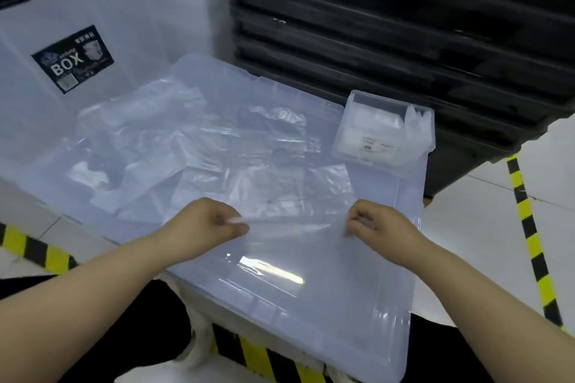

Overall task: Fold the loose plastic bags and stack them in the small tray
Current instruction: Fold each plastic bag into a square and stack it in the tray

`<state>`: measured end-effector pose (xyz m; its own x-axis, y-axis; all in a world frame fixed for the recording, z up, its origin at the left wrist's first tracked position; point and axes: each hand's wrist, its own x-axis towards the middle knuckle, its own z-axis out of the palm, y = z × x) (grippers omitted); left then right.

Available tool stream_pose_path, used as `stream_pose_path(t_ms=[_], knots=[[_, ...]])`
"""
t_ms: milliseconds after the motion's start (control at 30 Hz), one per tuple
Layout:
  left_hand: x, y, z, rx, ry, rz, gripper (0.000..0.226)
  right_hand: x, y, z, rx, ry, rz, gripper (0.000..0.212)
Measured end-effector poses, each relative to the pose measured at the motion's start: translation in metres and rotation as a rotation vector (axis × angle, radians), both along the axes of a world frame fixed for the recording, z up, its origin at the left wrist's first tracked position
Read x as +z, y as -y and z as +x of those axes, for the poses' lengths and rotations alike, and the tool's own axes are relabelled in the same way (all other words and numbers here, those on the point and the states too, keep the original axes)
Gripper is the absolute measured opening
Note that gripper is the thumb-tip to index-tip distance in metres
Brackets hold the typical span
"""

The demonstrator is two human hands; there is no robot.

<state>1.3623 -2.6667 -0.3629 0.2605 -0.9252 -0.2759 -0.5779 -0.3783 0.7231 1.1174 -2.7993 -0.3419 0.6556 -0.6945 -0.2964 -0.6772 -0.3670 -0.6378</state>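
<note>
A clear plastic bag (295, 246) lies stretched flat on a translucent bin lid (389, 305). My left hand (211, 221) pinches its far left corner and my right hand (379, 222) pinches its far right corner, both lifted slightly. Several loose crumpled clear bags (174, 146) are spread over the lid behind my hands. At the lid's far right corner stands the small clear tray (342, 134), with folded bags (376, 121) stacked inside it.
A large translucent storage box with a black "BOX" label (73, 59) stands at the left rear. Stacked black crates (404, 25) rise behind the tray. Yellow-black floor tape (529, 227) runs along the right and near sides.
</note>
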Motion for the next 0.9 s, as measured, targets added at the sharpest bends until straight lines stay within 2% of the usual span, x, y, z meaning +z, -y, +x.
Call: stream_pose_path(t_ms=[67, 167, 267, 333, 400, 433, 500, 567, 667, 767, 800, 900], knots=[[0.002, 0.006, 0.008, 0.139, -0.134, 0.016, 0.027, -0.006, 0.004, 0.002, -0.181, 0.149, 0.120, 0.023], [0.005, 0.009, 0.019, 0.259, -0.211, 0.101, 0.025, -0.013, 0.010, 0.006, -0.289, 0.139, 0.127, 0.021], [0.013, 0.012, 0.027, 0.226, -0.077, 0.236, 0.018, -0.019, 0.013, 0.012, -0.226, 0.036, 0.056, 0.026], [0.017, 0.013, 0.030, 0.213, 0.143, 0.287, 0.012, -0.021, 0.011, 0.016, -0.175, -0.064, -0.044, 0.031], [0.021, 0.014, 0.028, 0.276, 0.431, 0.152, 0.023, -0.022, 0.012, 0.018, -0.168, -0.115, -0.115, 0.031], [0.022, 0.015, 0.025, 0.285, 0.557, -0.033, 0.026, -0.022, 0.012, 0.019, -0.164, -0.138, -0.144, 0.029], [0.022, 0.019, 0.009, 0.137, 0.667, -0.348, 0.034, -0.019, 0.013, 0.021, -0.150, -0.188, -0.178, 0.020], [0.011, 0.021, -0.018, -0.075, 0.703, -0.444, 0.037, -0.016, 0.012, 0.023, -0.132, -0.217, -0.205, 0.014], [-0.008, 0.023, -0.060, -0.311, 0.659, -0.278, 0.049, -0.014, 0.011, 0.030, -0.101, -0.243, -0.240, 0.016], [-0.018, 0.024, -0.077, -0.386, 0.654, -0.036, 0.082, -0.014, 0.012, 0.036, -0.086, -0.238, -0.245, 0.017], [-0.021, 0.025, -0.077, -0.373, 0.658, -0.026, 0.082, -0.014, 0.012, 0.038, -0.095, -0.233, -0.234, 0.017], [-0.026, 0.020, -0.082, -0.400, 0.595, 0.047, 0.063, -0.018, 0.015, 0.039, -0.159, -0.220, -0.193, 0.018]])
